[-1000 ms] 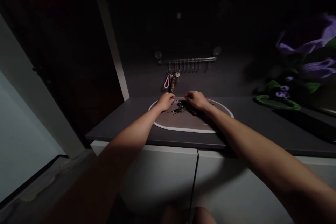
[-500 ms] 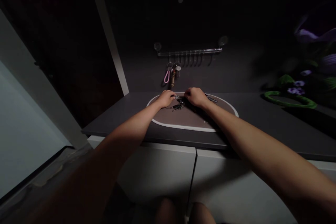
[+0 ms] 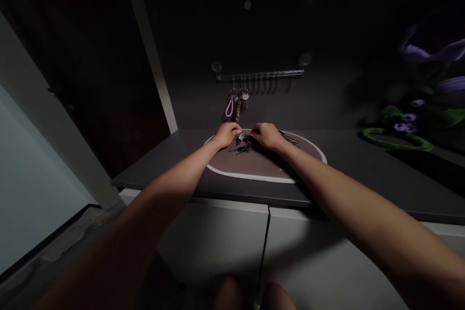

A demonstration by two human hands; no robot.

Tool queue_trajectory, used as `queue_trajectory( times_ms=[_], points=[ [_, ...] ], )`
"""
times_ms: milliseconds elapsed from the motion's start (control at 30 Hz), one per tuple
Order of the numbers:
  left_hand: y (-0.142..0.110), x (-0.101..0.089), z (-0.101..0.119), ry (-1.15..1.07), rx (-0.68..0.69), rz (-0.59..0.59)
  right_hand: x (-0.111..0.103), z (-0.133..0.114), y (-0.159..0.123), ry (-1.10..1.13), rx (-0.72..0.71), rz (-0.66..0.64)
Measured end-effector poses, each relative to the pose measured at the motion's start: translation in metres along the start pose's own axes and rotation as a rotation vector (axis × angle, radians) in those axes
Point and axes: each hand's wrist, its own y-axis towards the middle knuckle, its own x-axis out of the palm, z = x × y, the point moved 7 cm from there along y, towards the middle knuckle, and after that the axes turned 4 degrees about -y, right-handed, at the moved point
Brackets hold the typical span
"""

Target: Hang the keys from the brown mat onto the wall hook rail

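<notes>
Keys (image 3: 241, 150) are lying on a mat (image 3: 250, 174) (gathered within easy reach), the left hand (image 3: 225, 134) pinching a silver tag (image 3: 240, 137), the right hand (image 3: 267, 135) curling beside it, grip unclear.

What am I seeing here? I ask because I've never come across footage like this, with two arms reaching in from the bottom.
These pictures come from one camera worn on a person's head, looking forward and down, so the arms are the wearer's own. Their left hand and right hand meet over an oval brown mat with a white rim, lying on a dark countertop. Loose keys lie on the mat. The left fingers are at a small silver piece, though the picture can't show whether it is gripped. Behind, more key rings hang from a wall rail.
</notes>
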Motion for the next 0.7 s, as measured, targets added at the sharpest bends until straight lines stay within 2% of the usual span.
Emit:
queue_trajectory(
  times_ms=[200, 433, 700],
  points=[
    [0.000, 0.000, 0.004, -0.297, -0.018, 0.013, -0.005, -0.006, -0.003, 0.037, -0.022, 0.005],
    [0.001, 0.003, 0.001, -0.705, -0.123, 0.027, -0.014, -0.004, -0.003, 0.260, -0.009, 0.140],
    [-0.001, -0.001, 0.003, -0.892, -0.170, 0.077, -0.016, -0.003, -0.002, 0.502, -0.018, 0.205]
  ],
)
